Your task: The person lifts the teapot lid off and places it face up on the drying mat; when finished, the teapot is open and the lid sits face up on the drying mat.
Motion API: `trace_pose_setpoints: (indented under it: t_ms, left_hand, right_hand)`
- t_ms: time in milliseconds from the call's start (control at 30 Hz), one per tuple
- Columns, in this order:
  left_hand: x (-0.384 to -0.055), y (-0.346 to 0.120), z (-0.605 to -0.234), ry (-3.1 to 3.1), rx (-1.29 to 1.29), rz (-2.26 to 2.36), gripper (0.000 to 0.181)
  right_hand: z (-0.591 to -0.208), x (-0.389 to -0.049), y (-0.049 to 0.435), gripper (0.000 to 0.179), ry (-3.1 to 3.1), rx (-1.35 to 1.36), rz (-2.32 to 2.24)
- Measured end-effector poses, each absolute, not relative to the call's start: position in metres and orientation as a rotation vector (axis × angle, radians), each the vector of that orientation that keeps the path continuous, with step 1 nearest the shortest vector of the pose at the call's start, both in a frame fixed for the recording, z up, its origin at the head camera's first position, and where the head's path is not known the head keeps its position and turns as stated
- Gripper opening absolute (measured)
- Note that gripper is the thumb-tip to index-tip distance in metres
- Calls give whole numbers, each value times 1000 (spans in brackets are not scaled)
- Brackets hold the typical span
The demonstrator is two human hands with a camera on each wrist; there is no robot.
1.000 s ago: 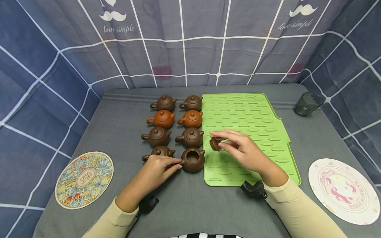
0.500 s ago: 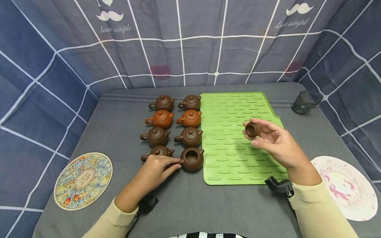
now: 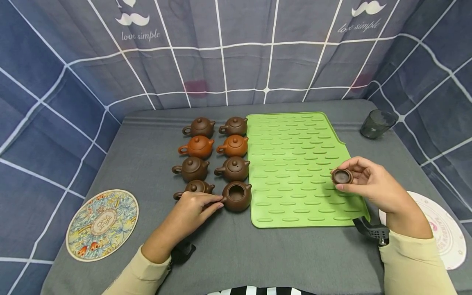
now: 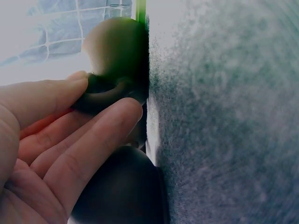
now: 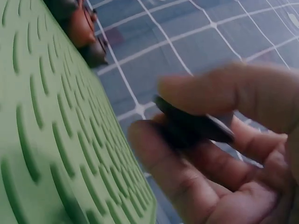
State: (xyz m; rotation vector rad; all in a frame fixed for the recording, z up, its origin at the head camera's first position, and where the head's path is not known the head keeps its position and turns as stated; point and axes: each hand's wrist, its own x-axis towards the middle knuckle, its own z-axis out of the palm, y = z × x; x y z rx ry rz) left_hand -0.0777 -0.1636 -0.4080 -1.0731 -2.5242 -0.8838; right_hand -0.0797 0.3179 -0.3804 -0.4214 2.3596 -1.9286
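Observation:
A dark brown teapot (image 3: 241, 205) without its lid stands at the near end of the right-hand row, opening upward. My left hand (image 3: 191, 213) pinches its handle, and in the left wrist view the handle loop (image 4: 105, 97) sits between thumb and finger. Over the right edge of the green mat (image 3: 287, 180), my right hand (image 3: 376, 186) holds a small brown teapot lid (image 3: 341, 177) between thumb and fingers, hollow underside facing the head camera. The lid (image 5: 191, 127) looks dark and blurred in the right wrist view. A lidded teapot (image 3: 199, 186) is partly hidden behind the left hand.
Several lidded teapots, brown and orange (image 3: 197, 146), stand in two rows left of the mat. A patterned oval mat (image 3: 103, 225) lies left, a pink-and-white round mat (image 3: 448, 241) right. A dark glass (image 3: 377, 124) stands at the back right.
My right hand has carried the lid from beside the open teapot rightward across the green mat, turning its hollow underside toward the head camera. The left hand stays on the teapot's handle.

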Motion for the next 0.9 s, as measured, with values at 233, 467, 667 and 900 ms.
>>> trace_pose_setpoints:
  t_ms: [233, 467, 667, 900]
  left_hand:
    - [-78, -163, -407, -2515, -1072, -894, 19]
    - [-78, -163, -407, -2515, -1086, -891, 19]
    - [-79, -163, -407, -2501, -1090, -888, 19]
    - [-78, -164, -407, -2521, -1091, -890, 18]
  right_hand:
    - [-382, -75, 335, 40, 2402, -580, -1677]
    - [-389, -73, 345, 39, 2372, -595, -1639]
    - [-398, -75, 344, 41, 2381, -594, -1628]
    - [-405, -76, 336, 43, 2452, -706, -1505]
